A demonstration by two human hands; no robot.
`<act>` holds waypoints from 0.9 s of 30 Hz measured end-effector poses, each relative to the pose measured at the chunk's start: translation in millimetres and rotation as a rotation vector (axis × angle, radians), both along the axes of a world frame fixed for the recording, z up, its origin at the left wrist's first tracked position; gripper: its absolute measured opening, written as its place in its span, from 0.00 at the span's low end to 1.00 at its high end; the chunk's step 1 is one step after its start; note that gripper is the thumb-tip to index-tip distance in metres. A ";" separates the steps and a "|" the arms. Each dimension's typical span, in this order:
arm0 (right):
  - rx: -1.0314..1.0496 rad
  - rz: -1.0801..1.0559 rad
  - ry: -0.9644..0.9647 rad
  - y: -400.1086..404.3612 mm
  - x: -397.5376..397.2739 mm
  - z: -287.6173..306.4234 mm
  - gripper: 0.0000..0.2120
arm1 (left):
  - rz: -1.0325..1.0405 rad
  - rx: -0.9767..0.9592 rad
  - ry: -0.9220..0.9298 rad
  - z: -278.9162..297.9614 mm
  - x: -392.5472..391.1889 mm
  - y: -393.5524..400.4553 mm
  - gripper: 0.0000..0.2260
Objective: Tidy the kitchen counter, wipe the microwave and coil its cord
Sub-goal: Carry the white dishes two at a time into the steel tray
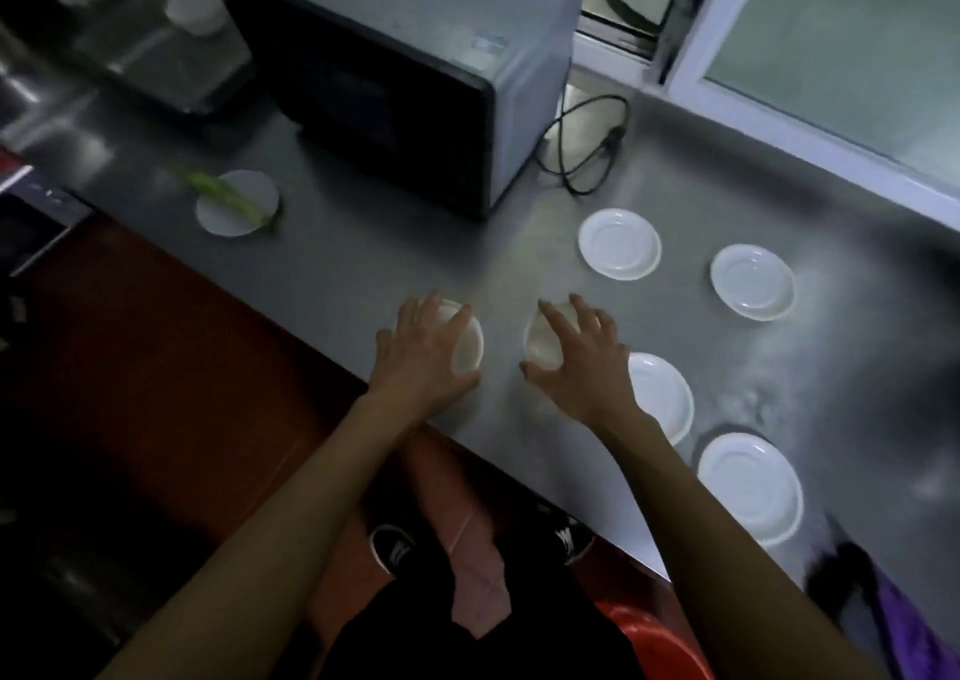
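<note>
On the grey steel counter [519,461] my left hand [423,352] grips a small white bowl [467,344] from above. Beside it my right hand [576,354] curls over a second small white bowl [540,341], fingers around its rim. The grey microwave [415,71] with a dark door stands at the back. Its black cord [582,149] lies loose in loops on the counter to its right, plug end free.
Several white saucers lie to the right: one [619,244], another [752,282], one under my right wrist [662,393], one near the edge [750,487]. A plate with green vegetable [236,201] sits left of the microwave. A window frame [779,123] borders the back.
</note>
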State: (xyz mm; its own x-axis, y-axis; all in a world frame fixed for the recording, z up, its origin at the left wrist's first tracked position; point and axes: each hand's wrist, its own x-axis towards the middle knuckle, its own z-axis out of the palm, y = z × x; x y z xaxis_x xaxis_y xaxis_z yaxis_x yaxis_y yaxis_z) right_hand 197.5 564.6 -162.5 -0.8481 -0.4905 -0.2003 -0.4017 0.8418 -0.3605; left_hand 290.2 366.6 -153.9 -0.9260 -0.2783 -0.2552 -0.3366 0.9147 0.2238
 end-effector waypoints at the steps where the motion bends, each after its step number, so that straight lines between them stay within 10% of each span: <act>1: 0.001 0.031 0.002 -18.0 8.2 3.7 0.41 | 0.025 0.006 0.007 2.3 13.7 -18.2 0.38; 15: -0.042 0.441 0.069 -270.0 100.7 37.8 0.42 | 0.465 -0.016 0.082 22.3 185.5 -227.3 0.37; 27: -0.046 0.677 0.026 -451.3 96.7 26.7 0.42 | 0.644 -0.026 0.031 12.3 186.4 -357.7 0.39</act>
State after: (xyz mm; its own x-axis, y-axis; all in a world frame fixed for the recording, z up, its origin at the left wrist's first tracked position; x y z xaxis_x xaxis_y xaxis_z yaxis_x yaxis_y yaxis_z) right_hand 294.1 113.3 -135.8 -0.3553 -0.9226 -0.1499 -0.8439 0.3856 -0.3730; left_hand 476.6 8.9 -141.6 -0.5784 -0.7865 -0.2167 -0.8136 0.5369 0.2231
